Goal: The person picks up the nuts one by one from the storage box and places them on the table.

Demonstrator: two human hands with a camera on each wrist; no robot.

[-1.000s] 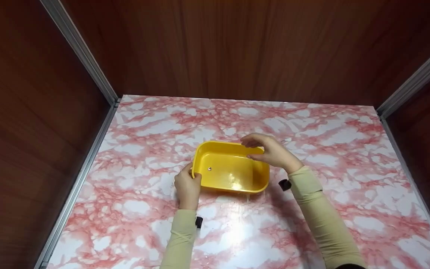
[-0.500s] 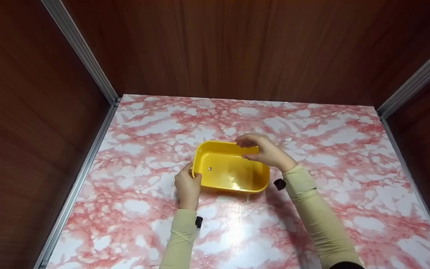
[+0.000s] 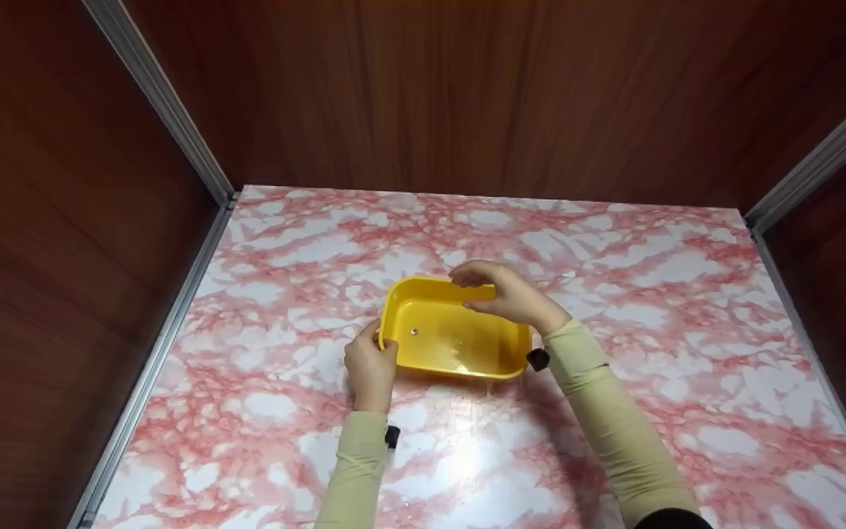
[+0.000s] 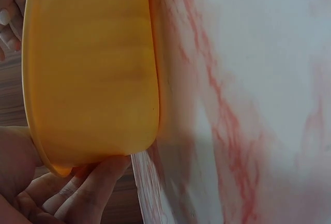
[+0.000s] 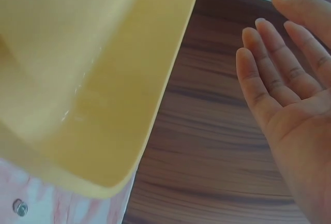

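Observation:
A yellow rectangular plastic tub stands on the table, its open top up. My left hand grips the tub's left end, thumb over the rim and fingers against the outer wall; the left wrist view shows those fingers below the tub. Above the tub's right rear part hovers my right hand. In the right wrist view its fingers are spread and slightly bent, with nothing held and a gap to the tub wall. One small shiny spot shows inside the tub at the left; its kind is unclear.
The table has a red and white marbled top. Dark brown wooden panels rise at the back and both sides, with grey metal strips at the corners. A small round metallic thing shows beyond the tub rim in the right wrist view.
My right hand has drifted left over the tub, its fingers much the same. The left hand and the tub have stayed in place.

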